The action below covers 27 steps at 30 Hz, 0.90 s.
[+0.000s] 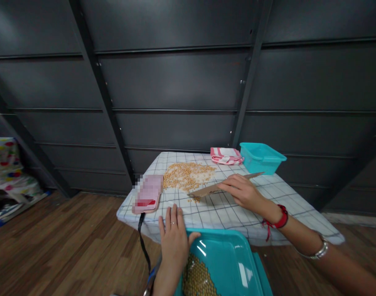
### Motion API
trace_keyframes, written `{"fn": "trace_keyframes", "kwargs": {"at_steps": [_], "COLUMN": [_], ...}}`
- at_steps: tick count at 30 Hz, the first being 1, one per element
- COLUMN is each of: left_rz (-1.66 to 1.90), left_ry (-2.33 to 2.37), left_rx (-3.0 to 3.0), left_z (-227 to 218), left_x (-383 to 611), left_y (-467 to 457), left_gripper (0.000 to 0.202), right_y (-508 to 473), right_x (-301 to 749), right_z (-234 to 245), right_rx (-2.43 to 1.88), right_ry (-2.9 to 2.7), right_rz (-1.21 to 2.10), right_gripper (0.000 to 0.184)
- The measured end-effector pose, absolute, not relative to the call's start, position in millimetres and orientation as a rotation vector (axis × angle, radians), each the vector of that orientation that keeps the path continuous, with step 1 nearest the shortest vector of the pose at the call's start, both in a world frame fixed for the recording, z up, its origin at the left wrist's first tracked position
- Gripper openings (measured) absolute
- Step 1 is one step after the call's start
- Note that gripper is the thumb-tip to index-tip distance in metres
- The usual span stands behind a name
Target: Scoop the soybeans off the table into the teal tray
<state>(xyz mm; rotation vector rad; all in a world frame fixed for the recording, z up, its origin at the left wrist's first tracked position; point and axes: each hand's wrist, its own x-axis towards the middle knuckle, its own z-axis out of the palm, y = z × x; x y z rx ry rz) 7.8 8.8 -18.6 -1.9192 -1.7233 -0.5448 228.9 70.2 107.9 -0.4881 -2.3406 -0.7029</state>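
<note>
My left hand (174, 236) grips the near-left rim of a teal tray (231, 259) held below the table's front edge; its fingers lie over the rim and the thumb hooks inside. Yellow grains (197, 279) lie in the tray's near part. My right hand (243, 191), with a red thread at the wrist, holds a flat brown cardboard strip (206, 190) tilted on the checked tablecloth (224, 213). The strip's lower end touches a few grains beside a larger grain pile (188, 174) spread on the cloth.
A pink phone (148, 193) with a dark strap lies at the table's left front corner. A folded pink-and-white cloth (226, 155) and a small teal tub (261, 157) stand at the back. Dark metal panels rise behind; wood floor lies around.
</note>
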Motion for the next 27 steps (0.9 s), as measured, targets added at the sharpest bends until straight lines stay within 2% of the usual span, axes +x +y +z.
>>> {"fn": "trace_keyframes", "kwargs": {"at_steps": [19,27], "left_rz": [-0.563,-0.581], "left_ry": [-1.742,-1.731], "left_rx": [-1.909,-1.927], "left_z": [-19.6,-21.3], "left_x": [8.0,6.8], "left_y": [9.6,9.9], "left_gripper": [0.083,0.083], "right_y": [70.8,64.4], "right_x": [226.3,228.7], "right_z": [105.8,105.5], "right_rx": [-0.471,-0.473], "right_ry": [-2.290,-2.283], "right_rz": [-0.733,-0.920], "right_gripper": [0.029,0.027]}}
